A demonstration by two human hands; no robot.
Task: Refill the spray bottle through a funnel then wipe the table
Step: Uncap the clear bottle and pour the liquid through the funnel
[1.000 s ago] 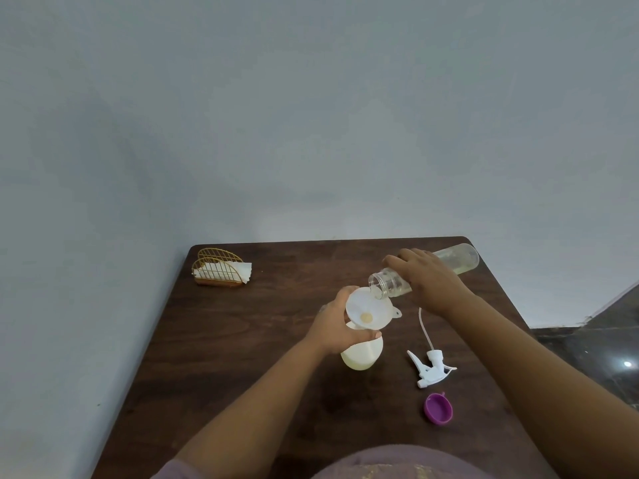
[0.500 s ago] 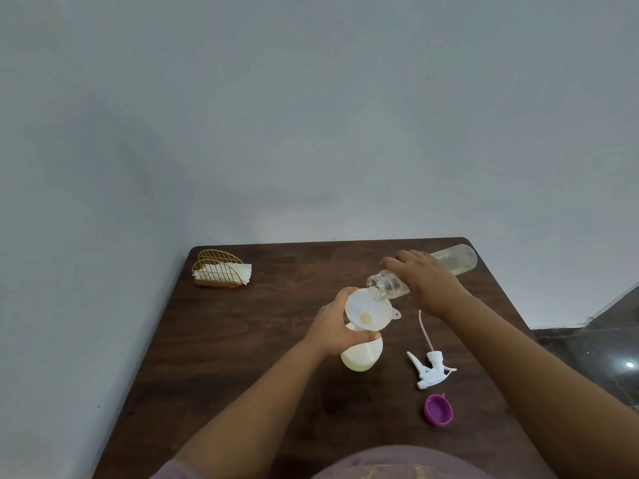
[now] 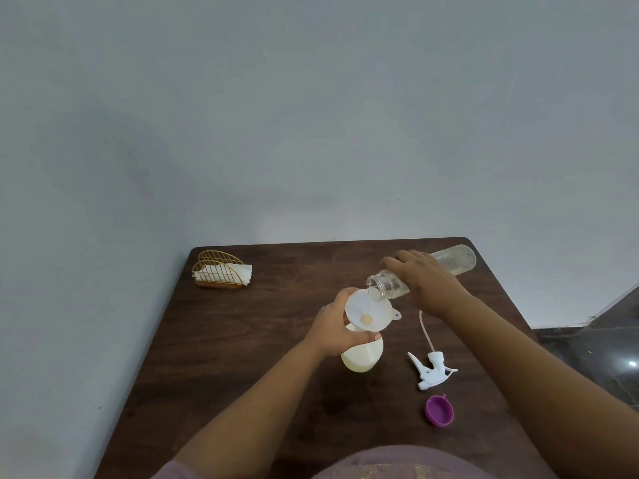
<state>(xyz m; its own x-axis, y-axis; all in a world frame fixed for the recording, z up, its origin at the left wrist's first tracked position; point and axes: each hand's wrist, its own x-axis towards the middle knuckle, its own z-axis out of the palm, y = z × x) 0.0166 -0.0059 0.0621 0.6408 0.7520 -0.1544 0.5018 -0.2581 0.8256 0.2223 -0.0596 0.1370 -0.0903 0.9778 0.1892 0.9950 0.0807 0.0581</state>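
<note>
A pale yellowish spray bottle [image 3: 363, 357] stands uncapped on the dark wooden table [image 3: 242, 340], with a white funnel [image 3: 368, 314] sitting in its neck. My left hand [image 3: 337, 328] grips the bottle's neck just under the funnel. My right hand [image 3: 423, 281] holds a clear plastic bottle [image 3: 456, 261] tipped almost flat, its open mouth over the funnel's rim. A little yellowish liquid shows at the funnel's hole. The white spray head [image 3: 432, 369] with its tube lies on the table to the right.
A purple cap [image 3: 439, 410] lies near the front right of the table. A gold wire holder with white napkins [image 3: 221, 274] stands at the back left corner. A grey wall runs behind and to the left; dark floor shows at the right.
The clear bottle has tilted slightly further and shifted a little toward the funnel. My left hand and the spray bottle stay in place.
</note>
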